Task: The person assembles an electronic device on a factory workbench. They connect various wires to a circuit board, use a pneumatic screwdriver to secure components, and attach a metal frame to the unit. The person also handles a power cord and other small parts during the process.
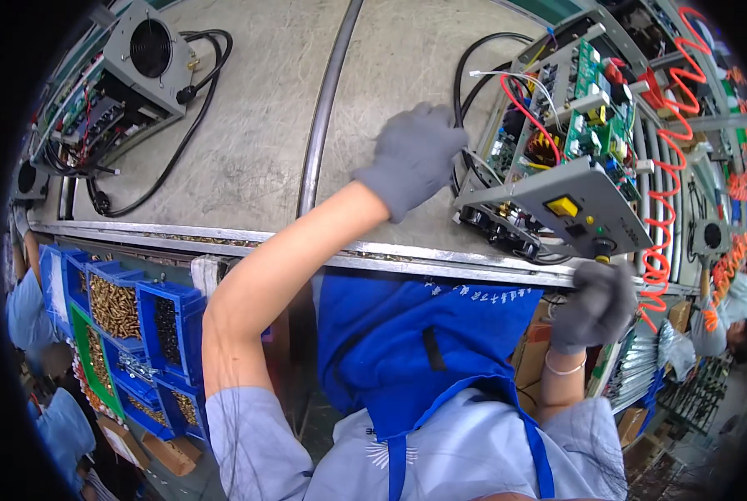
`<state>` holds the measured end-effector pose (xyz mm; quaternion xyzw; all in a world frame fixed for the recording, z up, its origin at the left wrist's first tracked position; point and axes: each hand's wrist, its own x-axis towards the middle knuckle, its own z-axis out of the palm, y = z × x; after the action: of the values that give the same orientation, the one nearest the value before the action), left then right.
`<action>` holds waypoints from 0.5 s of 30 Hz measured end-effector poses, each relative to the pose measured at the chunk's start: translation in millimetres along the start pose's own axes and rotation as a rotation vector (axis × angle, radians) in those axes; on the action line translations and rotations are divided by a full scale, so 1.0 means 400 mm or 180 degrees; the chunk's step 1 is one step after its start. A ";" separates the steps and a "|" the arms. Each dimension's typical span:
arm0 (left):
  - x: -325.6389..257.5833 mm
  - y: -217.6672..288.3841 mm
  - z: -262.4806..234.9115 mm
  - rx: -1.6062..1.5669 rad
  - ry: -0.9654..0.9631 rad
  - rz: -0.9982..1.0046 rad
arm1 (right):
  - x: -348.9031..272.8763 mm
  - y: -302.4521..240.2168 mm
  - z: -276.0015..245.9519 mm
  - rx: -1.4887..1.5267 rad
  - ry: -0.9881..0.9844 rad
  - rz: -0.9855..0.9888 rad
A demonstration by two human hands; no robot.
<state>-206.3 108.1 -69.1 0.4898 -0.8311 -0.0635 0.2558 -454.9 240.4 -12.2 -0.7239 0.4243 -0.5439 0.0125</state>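
Electronic unit [550, 149] with grey front panel [589, 200] stands at the right on the metal counter [265, 100], near the front edge. Gloved left hand [417, 157] is at the unit's left side, beside black cable [459, 83]; gloved right hand [595, 305] is just below the panel's black knob [604, 247]. For both hands, I cannot tell whether the grip holds something.

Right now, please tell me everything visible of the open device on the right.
The open device has a grey, metal-looking frame, green circuit boards and wires. Its slanted front panel carries a yellow switch. It sits on the bench. The right hand is at the panel's lower edge, the left hand beside the frame; contact is unclear.
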 end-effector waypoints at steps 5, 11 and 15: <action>0.091 0.002 0.097 -0.1291 0.0275 -0.0258 | -0.018 0.146 -0.018 -0.1111 0.1489 0.1079; 0.133 0.002 0.141 -0.2218 -0.0465 -0.0226 | -0.315 0.426 -0.062 -0.2697 -0.0054 0.0609; 0.142 -0.010 0.158 -0.2300 -0.0491 0.0377 | -0.385 0.449 -0.098 -0.1784 -0.0570 0.1237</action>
<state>-256.0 49.0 -104.2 0.3128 -0.7988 -0.3744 0.3520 -601.6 239.5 -202.1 -0.6497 0.6841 -0.3282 -0.0463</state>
